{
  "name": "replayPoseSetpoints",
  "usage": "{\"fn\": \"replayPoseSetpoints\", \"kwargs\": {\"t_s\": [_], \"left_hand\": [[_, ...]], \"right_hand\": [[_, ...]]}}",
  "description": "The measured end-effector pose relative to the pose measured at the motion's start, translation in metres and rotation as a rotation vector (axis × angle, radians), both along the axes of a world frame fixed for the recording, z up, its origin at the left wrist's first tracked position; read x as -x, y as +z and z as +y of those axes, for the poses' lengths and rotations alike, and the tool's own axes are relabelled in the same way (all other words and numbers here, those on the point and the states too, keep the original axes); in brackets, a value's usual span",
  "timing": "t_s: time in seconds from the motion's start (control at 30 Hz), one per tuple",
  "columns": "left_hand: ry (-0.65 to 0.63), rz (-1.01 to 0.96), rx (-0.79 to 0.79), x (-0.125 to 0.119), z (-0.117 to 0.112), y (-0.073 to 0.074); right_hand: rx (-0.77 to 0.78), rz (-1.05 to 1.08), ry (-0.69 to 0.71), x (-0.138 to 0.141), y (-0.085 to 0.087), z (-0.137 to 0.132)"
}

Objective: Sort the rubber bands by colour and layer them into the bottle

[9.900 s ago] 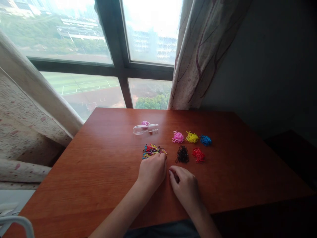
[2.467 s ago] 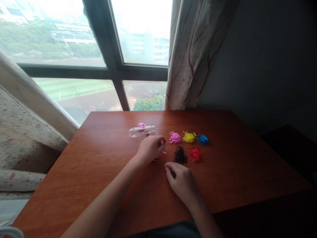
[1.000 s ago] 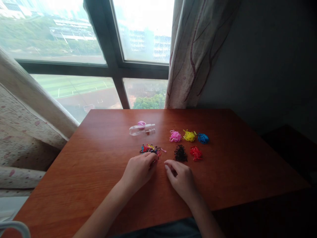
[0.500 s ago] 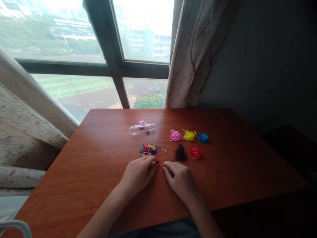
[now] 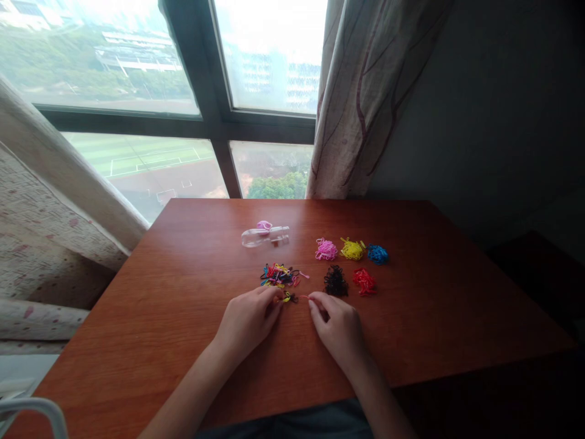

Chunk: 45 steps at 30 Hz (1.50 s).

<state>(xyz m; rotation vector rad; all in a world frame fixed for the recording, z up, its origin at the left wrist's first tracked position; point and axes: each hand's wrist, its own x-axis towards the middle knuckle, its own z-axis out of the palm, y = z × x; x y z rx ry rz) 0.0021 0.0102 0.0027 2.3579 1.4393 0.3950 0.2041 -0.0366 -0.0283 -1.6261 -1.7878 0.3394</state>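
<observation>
A mixed pile of small coloured rubber bands lies on the wooden table. To its right sit sorted heaps: pink, yellow, blue, black and red. My left hand rests curled on the table, fingertips pinched on a small clump of bands just below the mixed pile. My right hand is curled too, its fingertips pinching a thin reddish band at the clump's right side. The hands are a few centimetres apart.
A clear plastic bottle lies on its side behind the mixed pile, with a pink cap beside it. Curtains hang at the left and behind the table. A window is behind. A white curved object shows at bottom left.
My left hand came back from the pink heap to the near edge of the mixed pile. Both hands drew a few bands out toward me, and my right hand now pinches one.
</observation>
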Motion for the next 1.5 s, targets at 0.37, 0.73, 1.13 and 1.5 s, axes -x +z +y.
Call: {"fn": "replayPoseSetpoints", "kwargs": {"t_s": [0.37,0.73,1.13,1.5], "left_hand": [[0.111,0.053,-0.061,0.001,0.001,-0.001],[0.033,-0.072,-0.075,0.000,-0.012,-0.006],[-0.070,0.092,-0.058,-0.008,-0.013,-0.004],[0.063,0.074,-0.079,-0.003,-0.008,-0.003]], "right_hand": [[-0.022,0.056,-0.029,0.000,0.001,-0.002],[-0.135,-0.075,-0.472,-0.095,-0.001,-0.004],[-0.187,0.026,-0.291,-0.051,0.002,-0.014],[-0.099,0.008,-0.025,-0.013,-0.002,-0.014]]}}
